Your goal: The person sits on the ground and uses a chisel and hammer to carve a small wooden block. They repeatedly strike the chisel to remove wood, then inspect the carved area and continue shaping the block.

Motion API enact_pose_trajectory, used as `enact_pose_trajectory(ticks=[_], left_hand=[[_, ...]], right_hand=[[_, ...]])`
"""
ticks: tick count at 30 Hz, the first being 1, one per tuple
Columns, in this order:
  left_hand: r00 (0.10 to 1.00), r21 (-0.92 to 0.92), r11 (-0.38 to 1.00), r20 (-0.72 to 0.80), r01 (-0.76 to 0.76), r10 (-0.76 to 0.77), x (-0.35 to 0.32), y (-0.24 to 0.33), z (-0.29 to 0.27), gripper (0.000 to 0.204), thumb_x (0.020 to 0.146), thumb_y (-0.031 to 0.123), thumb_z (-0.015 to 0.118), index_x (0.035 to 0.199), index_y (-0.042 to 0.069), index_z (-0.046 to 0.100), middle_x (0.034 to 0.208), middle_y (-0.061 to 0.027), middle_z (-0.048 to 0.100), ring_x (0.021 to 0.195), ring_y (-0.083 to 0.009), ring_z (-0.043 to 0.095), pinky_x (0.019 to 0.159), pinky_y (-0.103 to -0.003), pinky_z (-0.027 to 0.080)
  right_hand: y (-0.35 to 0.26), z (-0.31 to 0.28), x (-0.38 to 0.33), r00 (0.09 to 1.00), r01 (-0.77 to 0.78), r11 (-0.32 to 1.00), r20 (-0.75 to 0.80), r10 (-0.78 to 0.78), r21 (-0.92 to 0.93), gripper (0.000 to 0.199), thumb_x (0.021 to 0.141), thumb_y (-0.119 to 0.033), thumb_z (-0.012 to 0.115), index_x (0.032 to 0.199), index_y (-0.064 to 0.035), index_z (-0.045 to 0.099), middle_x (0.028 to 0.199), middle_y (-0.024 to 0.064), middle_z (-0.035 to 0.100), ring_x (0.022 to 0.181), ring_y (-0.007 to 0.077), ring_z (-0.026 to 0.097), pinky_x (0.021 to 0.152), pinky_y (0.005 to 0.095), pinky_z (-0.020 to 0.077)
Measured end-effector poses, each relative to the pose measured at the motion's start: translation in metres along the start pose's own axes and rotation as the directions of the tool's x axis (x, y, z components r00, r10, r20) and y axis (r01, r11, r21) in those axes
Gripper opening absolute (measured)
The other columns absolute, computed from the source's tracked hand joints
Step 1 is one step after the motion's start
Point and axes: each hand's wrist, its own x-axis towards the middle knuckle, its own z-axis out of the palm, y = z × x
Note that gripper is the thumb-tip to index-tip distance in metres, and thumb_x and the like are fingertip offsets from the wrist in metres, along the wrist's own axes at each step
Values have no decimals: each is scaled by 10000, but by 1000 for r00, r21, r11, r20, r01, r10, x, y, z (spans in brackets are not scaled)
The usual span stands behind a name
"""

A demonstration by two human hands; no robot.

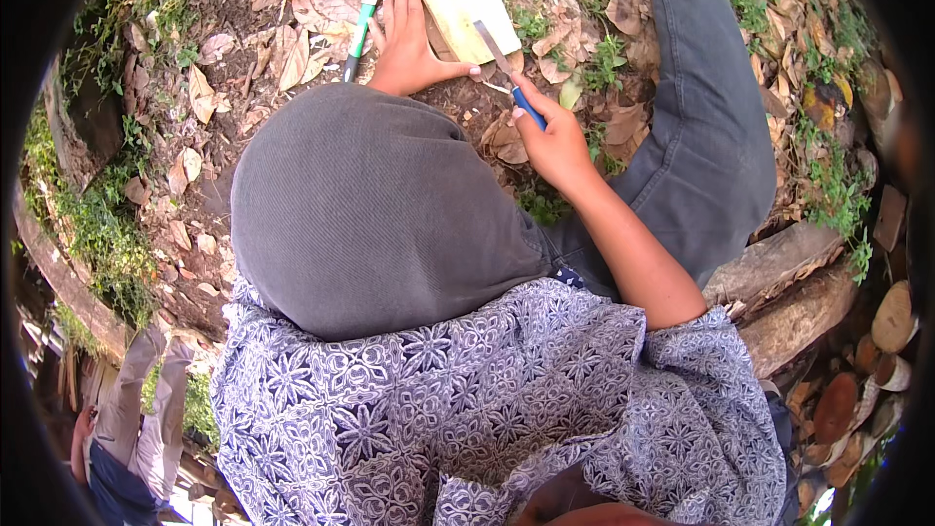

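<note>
In my right hand (557,136) is a chisel with a blue handle (529,109), my fingers wrapped round it. Its flat metal blade (494,51) points up and to the left, the tip over a pale, squarish wooden board (463,2) on the ground. My left hand (409,54) lies with its fingers stretched out along the board's left edge, thumb spread toward the chisel. Whether the thumb touches the wood I cannot tell. Left of that hand lies a tool with a green and black handle (360,36); its upper end is partly covered by a leaf.
Dry leaves (295,58) and small green plants (606,63) cover the soil around the board. My bent right leg (706,107) stands to the right, my left knee (370,205) close in front. Logs (794,282) lie at right. A person's legs (146,399) show at lower left.
</note>
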Motion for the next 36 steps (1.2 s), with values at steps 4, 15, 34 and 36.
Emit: enact_pose_trajectory(ticks=[4,15,34,36], left_hand=[[998,-51,997,-20,55,-56,-2,6,10,1553,599,802,821,1590,-103,40,1677,-322,22,1549,-524,19,1198,-688,51],[989,-2,992,73,126,-126,4,15,1,1563,621,805,803,1592,-106,-16,1678,-334,-4,1554,-518,3,1187,-708,35],[988,-29,990,83,136,-133,5,14,3,1567,628,815,789,1592,-100,-41,1683,-324,-29,1558,-508,-35,1173,-719,23],[990,-14,992,68,125,-123,5,13,5,1567,626,825,781,1593,-100,-33,1684,-322,-28,1559,-504,-35,1168,-727,13]], right_hand=[[-11,0,-1,998,-32,999,50,31,23,517,993,-110,588,1506,-133,529,1377,147,646,1226,174,613,1015,290,457],[1,20,8,997,77,994,-29,-75,74,521,984,-91,588,1501,-68,523,1422,193,611,1264,177,597,1061,296,435],[-6,7,8,997,-54,996,59,50,73,518,1057,-170,539,1569,-205,465,816,-40,537,642,31,459,586,218,412],[2,12,8,999,-29,997,32,27,70,515,1053,-162,547,1562,-189,475,836,-51,539,686,28,457,628,224,415]])
